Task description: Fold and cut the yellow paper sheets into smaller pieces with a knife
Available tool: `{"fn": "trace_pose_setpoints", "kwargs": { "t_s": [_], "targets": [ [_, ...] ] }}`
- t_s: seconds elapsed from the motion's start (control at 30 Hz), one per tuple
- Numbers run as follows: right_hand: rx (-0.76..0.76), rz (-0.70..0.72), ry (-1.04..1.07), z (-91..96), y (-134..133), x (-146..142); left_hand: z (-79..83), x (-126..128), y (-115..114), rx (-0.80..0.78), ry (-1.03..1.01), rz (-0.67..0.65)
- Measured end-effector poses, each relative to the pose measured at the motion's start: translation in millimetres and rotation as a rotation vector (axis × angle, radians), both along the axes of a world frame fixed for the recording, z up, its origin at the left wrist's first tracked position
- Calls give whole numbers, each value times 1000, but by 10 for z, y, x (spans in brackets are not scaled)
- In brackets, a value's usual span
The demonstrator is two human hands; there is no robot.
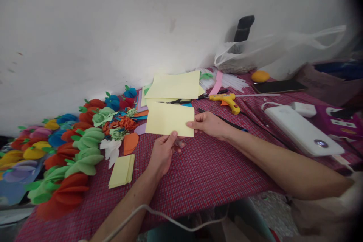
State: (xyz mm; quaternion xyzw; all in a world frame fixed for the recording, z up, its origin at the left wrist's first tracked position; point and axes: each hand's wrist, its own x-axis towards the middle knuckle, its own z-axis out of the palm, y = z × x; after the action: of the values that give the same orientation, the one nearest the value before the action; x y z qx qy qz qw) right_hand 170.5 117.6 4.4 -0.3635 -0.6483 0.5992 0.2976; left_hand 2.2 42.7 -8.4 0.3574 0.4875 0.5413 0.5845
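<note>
A pale yellow sheet of paper (170, 119) is held up over the table between both hands. My left hand (164, 153) pinches its lower edge between thumb and fingers. At the sheet's right edge, my right hand (208, 124) grips it with the thumb on top. Just behind lies a larger yellow sheet (174, 86), with black-handled scissors (180, 101) in front of it. A small stack of cut yellow paper (121, 172) rests to the left of my left hand. The yellow glue gun (227, 100) lies beyond my right hand.
Colourful paper pumpkin-like ornaments (68, 155) crowd the left side. Orange and green paper scraps (124, 123) lie beside them. A white power bank (303, 130), a dark phone (279, 86) and a purple power strip (340, 123) occupy the right. White glue sticks (234, 82) lie near a plastic bag (235, 62).
</note>
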Motion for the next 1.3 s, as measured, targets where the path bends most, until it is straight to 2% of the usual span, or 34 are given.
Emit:
{"fn": "trace_pose_setpoints", "kwargs": {
  "t_s": [0.3,0.57,0.7,0.87,0.97,1.13,1.2,1.23,1.3],
  "targets": [
    [45,7,6,-8,-27,-33,28,13,-11,-48,-74,13],
    [116,29,-46,-54,-34,-54,27,-8,19,-1,-192,160],
    [135,44,-32,-66,-20,-58,41,-20,23,21,-200,178],
    [116,53,-28,-16,7,-33,43,-40,27,33,-211,194],
    [103,76,-37,57,49,41,108,-126,48,41,-244,208],
    [73,340,-94,183,136,263,372,-510,105,108,-243,195],
    [61,465,-144,205,122,304,448,-632,99,110,-145,161],
    [52,519,-168,206,100,302,468,-657,86,82,-59,103],
    [24,618,-199,193,35,262,478,-631,40,50,133,-117]
  ]
}}
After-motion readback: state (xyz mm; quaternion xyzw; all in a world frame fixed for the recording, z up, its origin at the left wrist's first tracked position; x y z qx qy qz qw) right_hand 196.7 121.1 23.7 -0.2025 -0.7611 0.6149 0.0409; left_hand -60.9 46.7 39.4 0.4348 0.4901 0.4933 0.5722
